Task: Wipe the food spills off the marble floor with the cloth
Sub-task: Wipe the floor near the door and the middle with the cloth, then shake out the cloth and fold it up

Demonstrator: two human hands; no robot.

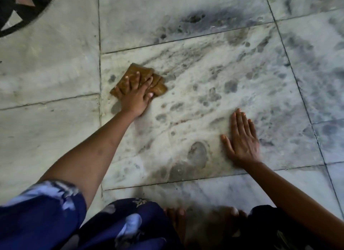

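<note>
Head view: left hand (135, 98) presses the brown cloth (138, 80), right hand (242, 140) flat on marble floor (204, 82)

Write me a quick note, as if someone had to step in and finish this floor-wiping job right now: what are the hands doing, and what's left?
Left hand: fingers spread, pressing the folded brown cloth flat on the marble floor, near the left edge of the big central slab.
Right hand: flat on the floor, empty, bracing.
Done: hard to judge; the slab looks wet and smeared around both hands.
Left: dark spots and smudges still dot the slab between and beyond the hands, with a darker patch on the slab farther away. Keep wiping rightward and outward.
</note>
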